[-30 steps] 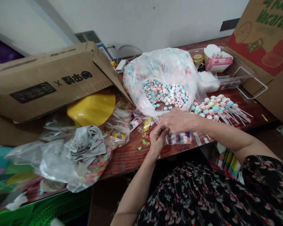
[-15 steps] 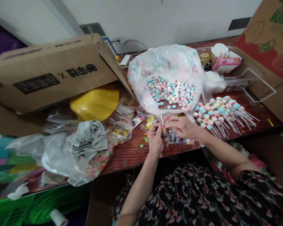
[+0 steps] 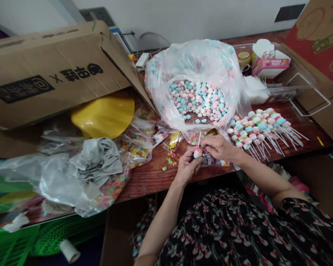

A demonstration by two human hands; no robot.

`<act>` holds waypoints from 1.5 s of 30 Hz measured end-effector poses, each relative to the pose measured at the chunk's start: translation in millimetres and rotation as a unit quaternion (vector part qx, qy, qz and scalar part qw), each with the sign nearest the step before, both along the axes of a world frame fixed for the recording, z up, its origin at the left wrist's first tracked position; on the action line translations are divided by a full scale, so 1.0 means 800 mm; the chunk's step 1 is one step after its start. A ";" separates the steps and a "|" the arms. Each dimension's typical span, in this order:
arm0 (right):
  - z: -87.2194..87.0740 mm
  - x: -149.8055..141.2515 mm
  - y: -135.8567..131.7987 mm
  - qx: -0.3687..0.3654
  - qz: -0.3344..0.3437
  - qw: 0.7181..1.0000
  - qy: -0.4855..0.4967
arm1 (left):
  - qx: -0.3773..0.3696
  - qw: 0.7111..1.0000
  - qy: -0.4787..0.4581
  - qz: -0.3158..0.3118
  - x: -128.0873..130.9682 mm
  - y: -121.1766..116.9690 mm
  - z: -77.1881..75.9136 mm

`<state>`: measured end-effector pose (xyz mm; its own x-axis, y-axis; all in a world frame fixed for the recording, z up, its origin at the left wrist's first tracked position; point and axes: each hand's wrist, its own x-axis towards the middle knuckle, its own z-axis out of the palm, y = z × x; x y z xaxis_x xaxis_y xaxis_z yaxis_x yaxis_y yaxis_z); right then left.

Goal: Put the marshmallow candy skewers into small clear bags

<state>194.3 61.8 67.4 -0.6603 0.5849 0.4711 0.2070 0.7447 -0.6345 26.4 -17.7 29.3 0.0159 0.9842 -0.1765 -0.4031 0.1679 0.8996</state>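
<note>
Head view | left hand [image 3: 187,165] and right hand [image 3: 218,148] both pinch one candy stick [image 3: 197,152], just in front of the candy bag [image 3: 161,105] | seemingly done: stick heap [image 3: 259,127] right of the bag | remaining: this one, many loose candies [image 3: 199,104] inside the bag

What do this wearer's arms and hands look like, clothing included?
Both the left hand and right hand are ungloved, with no watch or bracelet visible. The forearms are bare. The right sleeve is short, black with a reddish and pale floral print, matching the top.
</note>
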 end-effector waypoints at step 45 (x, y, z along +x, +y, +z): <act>0.018 0.011 -0.019 -0.197 0.026 0.978 -0.062 | 0.215 0.933 0.279 0.068 0.013 0.001 -0.035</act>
<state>202.9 46.7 81.5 -0.7318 0.6692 0.1293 0.2694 0.4582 -0.8470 37.2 -16.9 1.0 -0.0907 0.9520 0.2922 0.1568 -0.2761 0.9482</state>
